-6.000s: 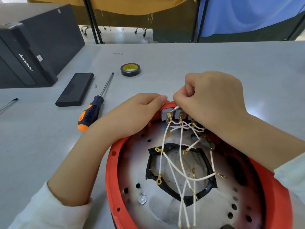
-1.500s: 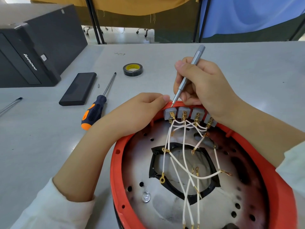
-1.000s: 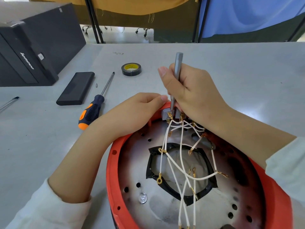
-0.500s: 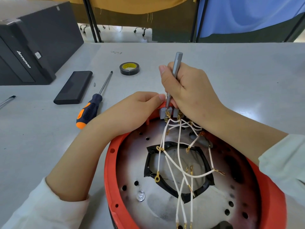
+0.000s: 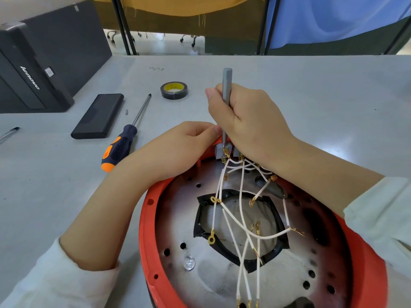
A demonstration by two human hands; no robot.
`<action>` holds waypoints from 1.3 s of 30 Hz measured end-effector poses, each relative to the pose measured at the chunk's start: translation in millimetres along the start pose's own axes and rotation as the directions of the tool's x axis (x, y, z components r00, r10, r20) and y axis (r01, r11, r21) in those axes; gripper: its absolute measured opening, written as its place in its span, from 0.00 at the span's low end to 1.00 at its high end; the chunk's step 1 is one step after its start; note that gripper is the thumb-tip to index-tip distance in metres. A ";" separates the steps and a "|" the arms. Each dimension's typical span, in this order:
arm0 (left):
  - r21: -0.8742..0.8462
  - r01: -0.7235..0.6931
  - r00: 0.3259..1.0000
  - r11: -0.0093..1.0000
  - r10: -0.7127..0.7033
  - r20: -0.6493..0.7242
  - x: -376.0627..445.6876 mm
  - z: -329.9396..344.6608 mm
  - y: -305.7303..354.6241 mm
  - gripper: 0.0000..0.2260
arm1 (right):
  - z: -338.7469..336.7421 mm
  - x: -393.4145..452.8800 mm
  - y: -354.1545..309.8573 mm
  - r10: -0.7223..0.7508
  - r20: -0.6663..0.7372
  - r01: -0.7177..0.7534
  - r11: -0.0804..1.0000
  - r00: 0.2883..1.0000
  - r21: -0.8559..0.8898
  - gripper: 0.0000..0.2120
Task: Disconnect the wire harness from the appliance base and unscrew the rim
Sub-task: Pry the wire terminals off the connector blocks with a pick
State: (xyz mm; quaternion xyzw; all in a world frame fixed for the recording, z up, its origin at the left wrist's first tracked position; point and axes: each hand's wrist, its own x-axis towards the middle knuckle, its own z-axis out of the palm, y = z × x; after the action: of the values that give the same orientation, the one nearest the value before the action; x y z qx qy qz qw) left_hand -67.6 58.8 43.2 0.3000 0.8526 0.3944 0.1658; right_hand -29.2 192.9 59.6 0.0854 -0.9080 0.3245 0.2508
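An upturned appliance base with an orange rim and a scorched metal plate fills the lower middle. White harness wires with brass ring terminals run up to grey terminal blocks at the far rim. My right hand grips a slim grey screwdriver held upright, its tip down at the blocks. My left hand curls over the far rim beside the blocks, fingertips touching them. The rest of the blocks is hidden under my right hand.
On the grey table lie an orange-and-black screwdriver, a flat black case, a small loose bit and a roll of black tape. A black computer case stands at the far left.
My right hand has turned the slim screwdriver from a slant to upright and set its tip on the left terminal block. My left hand has stayed on the rim.
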 end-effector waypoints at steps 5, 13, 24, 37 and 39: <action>0.007 0.018 1.000 1.000 -0.018 -0.002 -1.4 -0.1 1.5 0.20 | 1.1 9.2 2.2 0.136 0.081 -0.140 0.989 0.987 0.040 0.21; -0.023 0.030 0.999 0.999 -0.031 -0.029 -1.7 -0.7 3.4 0.17 | 0.4 11.8 2.7 0.163 0.096 -0.168 0.984 0.982 0.054 0.21; -0.034 0.021 0.999 0.999 -0.023 -0.037 -3.2 -0.3 5.9 0.16 | -1.1 6.3 1.9 0.148 -0.011 -0.146 0.984 0.989 0.103 0.21; -0.053 0.033 0.999 0.998 -0.034 -0.017 -3.9 -0.9 3.6 0.17 | -15.0 -7.5 7.9 0.190 -0.052 -0.175 0.962 0.980 0.211 0.15; -0.039 0.031 0.999 0.999 -0.032 -0.016 -3.9 -1.0 3.5 0.18 | -13.6 -7.1 7.5 0.174 -0.092 -0.153 0.967 0.980 0.203 0.14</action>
State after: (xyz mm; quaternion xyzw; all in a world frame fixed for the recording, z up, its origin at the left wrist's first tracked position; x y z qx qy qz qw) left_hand -63.9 57.5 46.7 0.2799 0.8509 0.4106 0.1704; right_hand -20.1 207.3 61.0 0.0164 -0.8607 0.4359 0.2627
